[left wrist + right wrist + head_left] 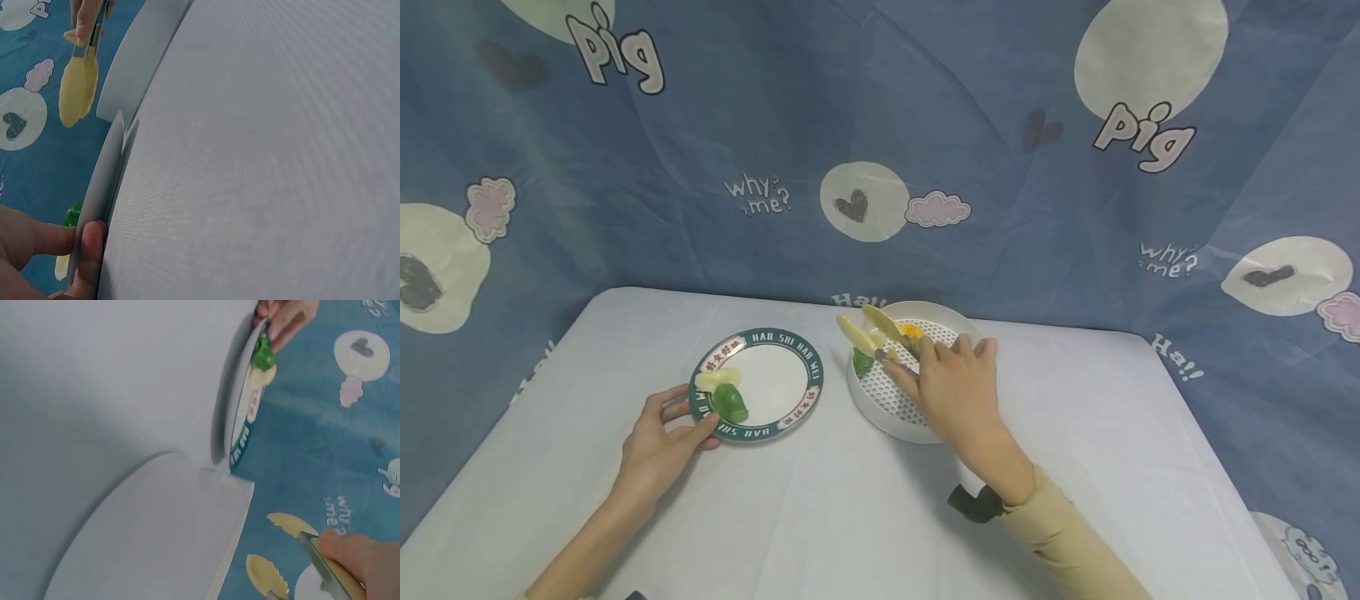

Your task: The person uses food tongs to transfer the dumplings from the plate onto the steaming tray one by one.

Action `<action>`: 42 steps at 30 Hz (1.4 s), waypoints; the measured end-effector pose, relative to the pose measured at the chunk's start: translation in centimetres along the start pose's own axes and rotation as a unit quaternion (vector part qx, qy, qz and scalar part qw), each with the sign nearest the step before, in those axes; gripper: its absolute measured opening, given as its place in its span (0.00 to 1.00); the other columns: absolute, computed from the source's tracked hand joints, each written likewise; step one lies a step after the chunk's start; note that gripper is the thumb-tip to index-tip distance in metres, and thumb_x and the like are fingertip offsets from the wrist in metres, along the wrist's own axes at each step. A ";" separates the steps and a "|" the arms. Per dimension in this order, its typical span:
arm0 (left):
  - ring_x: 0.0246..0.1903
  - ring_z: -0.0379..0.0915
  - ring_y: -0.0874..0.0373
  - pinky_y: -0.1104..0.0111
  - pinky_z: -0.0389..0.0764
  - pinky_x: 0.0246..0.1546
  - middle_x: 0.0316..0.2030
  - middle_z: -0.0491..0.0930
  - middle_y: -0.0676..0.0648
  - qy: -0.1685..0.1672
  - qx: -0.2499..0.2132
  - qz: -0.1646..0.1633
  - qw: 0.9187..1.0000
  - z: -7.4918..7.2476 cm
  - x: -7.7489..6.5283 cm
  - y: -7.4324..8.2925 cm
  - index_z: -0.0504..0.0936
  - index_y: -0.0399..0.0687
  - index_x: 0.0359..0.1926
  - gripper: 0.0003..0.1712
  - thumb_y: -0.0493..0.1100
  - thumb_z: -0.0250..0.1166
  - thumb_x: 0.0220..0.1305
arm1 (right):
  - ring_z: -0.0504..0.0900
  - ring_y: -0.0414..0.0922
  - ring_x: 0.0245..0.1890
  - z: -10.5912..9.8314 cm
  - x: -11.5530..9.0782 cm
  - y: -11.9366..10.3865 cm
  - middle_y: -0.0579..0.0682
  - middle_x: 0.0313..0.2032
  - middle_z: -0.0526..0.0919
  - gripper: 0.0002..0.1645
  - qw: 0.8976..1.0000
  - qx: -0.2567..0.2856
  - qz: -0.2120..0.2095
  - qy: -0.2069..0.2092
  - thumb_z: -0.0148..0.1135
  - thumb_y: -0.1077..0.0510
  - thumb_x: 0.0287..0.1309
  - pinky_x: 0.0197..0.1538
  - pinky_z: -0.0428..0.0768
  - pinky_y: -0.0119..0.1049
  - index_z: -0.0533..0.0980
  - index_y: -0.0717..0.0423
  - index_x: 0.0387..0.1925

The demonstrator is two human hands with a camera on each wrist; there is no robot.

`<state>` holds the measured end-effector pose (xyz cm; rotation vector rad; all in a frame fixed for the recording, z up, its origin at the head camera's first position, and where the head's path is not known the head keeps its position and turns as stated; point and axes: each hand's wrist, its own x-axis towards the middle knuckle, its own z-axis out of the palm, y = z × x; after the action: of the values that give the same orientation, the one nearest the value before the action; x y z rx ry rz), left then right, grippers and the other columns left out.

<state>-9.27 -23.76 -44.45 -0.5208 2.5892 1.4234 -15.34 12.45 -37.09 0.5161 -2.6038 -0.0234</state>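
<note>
My left hand (658, 446) grips the near left edge of a white plate (767, 379) with a green lettered rim, thumb above and fingers beneath. On the plate lie a green pepper-like piece (730, 403) and a pale yellow piece (718, 380). Yellow-tipped tongs (854, 335) are in my right hand (957, 392), above a round white perforated basket (880, 412). In the right wrist view the tong tips (267, 575) stand apart with nothing visible between them. Inside the basket are a green piece (862, 361), an orange-yellow piece (912, 331) and something pale, partly hidden by the tongs.
Plate and basket stand side by side, a narrow gap between them, on a table with a white cloth (775, 517). Behind the table hangs a blue printed curtain (925, 125). A dark strap (976, 503) is at my right wrist.
</note>
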 end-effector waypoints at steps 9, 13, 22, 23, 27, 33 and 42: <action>0.65 0.81 0.37 0.36 0.69 0.73 0.75 0.70 0.28 -0.003 -0.006 -0.002 1.000 -0.1 0.0 0.0 0.41 0.39 0.87 0.55 0.57 0.64 0.79 | 0.78 0.53 0.32 0.2 0.2 -1.9 0.51 0.33 0.91 0.37 1.000 0.002 -0.009 -0.020 0.55 0.24 0.73 0.46 0.68 0.54 0.85 0.51 0.54; 0.55 0.88 0.49 0.39 0.71 0.72 0.76 0.69 0.28 -0.006 -0.007 -0.003 1.000 -0.1 0.0 0.0 0.41 0.39 0.87 0.55 0.56 0.64 0.79 | 0.79 0.53 0.33 0.3 0.2 -2.6 0.50 0.32 0.90 0.39 0.999 0.006 -0.006 -0.031 0.55 0.23 0.73 0.46 0.68 0.53 0.85 0.51 0.55; 0.41 0.90 0.66 0.62 0.82 0.60 0.76 0.66 0.27 -0.001 -0.003 0.005 1.000 -0.2 -0.1 0.1 0.42 0.37 0.86 0.54 0.54 0.65 0.79 | 0.81 0.51 0.36 0.4 0.1 -4.2 0.49 0.32 0.91 0.38 0.999 -0.014 -0.022 -0.035 0.52 0.22 0.73 0.45 0.69 0.51 0.83 0.50 0.49; 0.40 0.90 0.67 0.68 0.82 0.56 0.76 0.66 0.27 -0.001 -0.002 0.006 1.000 -0.2 -0.1 0.1 0.43 0.37 0.86 0.54 0.54 0.65 0.79 | 0.81 0.51 0.36 0.4 0.1 -4.5 0.49 0.32 0.91 0.38 0.999 -0.016 -0.023 -0.039 0.52 0.21 0.72 0.46 0.69 0.51 0.83 0.50 0.48; 0.39 0.91 0.66 0.80 0.78 0.45 0.76 0.66 0.27 0.002 -0.005 0.010 1.000 -0.1 -0.2 -0.1 0.43 0.37 0.86 0.53 0.53 0.65 0.78 | 0.79 0.51 0.36 0.3 0.0 -5.6 0.48 0.31 0.91 0.39 0.998 -0.017 -0.030 -0.058 0.52 0.20 0.72 0.49 0.69 0.52 0.83 0.49 0.48; 0.39 0.90 0.68 0.54 0.82 0.65 0.76 0.67 0.27 0.002 -0.009 0.008 1.000 0.0 -0.2 -0.1 0.42 0.38 0.86 0.54 0.53 0.65 0.79 | 0.76 0.48 0.33 0.8 -0.5 -7.4 0.45 0.23 0.82 0.38 0.997 -0.021 -0.065 -0.046 0.56 0.19 0.68 0.49 0.70 0.50 0.82 0.48 0.40; 0.39 0.86 0.73 0.39 0.72 0.73 0.76 0.67 0.27 -0.006 -0.015 0.009 1.000 -0.1 -0.2 -0.1 0.41 0.38 0.87 0.55 0.55 0.65 0.79 | 0.75 0.45 0.35 0.7 -0.8 -9.6 0.42 0.23 0.79 0.37 0.994 -0.021 -0.087 -0.059 0.51 0.18 0.69 0.48 0.67 0.47 0.78 0.45 0.33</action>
<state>-9.01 -23.84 -44.36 -0.4914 2.5746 1.4676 -11.55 3.74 -39.10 0.7450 -2.6579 -0.1698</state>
